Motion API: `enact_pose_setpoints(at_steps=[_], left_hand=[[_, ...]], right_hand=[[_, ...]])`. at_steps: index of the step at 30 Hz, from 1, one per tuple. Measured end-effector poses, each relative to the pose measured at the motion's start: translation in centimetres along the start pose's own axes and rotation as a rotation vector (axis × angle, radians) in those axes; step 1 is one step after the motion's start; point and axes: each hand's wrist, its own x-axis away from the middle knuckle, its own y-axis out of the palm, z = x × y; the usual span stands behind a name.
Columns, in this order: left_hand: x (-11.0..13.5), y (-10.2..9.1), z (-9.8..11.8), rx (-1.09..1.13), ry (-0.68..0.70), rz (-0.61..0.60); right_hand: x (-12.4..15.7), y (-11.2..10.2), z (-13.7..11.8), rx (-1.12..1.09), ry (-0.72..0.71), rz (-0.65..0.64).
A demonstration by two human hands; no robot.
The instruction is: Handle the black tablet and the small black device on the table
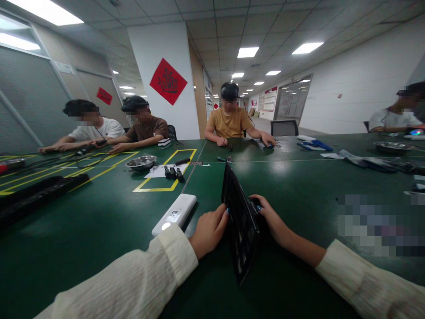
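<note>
Office: panelled ceiling point(229, 31), mesh chair point(284, 128).

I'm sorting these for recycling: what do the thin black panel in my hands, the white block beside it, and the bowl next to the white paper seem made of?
Thin black panel: perhaps glass or glossy plastic, judging by its dark, shiny face. White block: probably plastic, smooth with rounded corners. Bowl: most likely stainless steel, polished, with bright reflections.

Our arms: cream sleeves point(126, 275), blue thumbnails point(228, 211).
Left sleeve has a crinkly, puckered weave and ends in a broad cuff point(177, 251) near the wrist. Right sleeve point(373, 281) matches in colour; we've got that one ending higher, partway up the forearm. Nail colour looks glossy on both our thumbs.
</note>
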Motion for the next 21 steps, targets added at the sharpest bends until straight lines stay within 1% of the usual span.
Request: enact_pose_setpoints(at_steps=[4,14,21], left_hand=[[0.0,0.0,0.1,0.022,0.0,0.003],[-0.2,0.3,-0.4,0.019,-0.011,-0.004],[-0.1,0.3,-0.4,-0.014,0.015,-0.005]], right_hand=[[-0.1,-0.1,0.2,-0.01,0.009,0.005],[0.4,0.2,-0.8,-0.012,0.019,-0.011],[0.1,0.0,-0.3,0.028,-0.028,-0.006]])
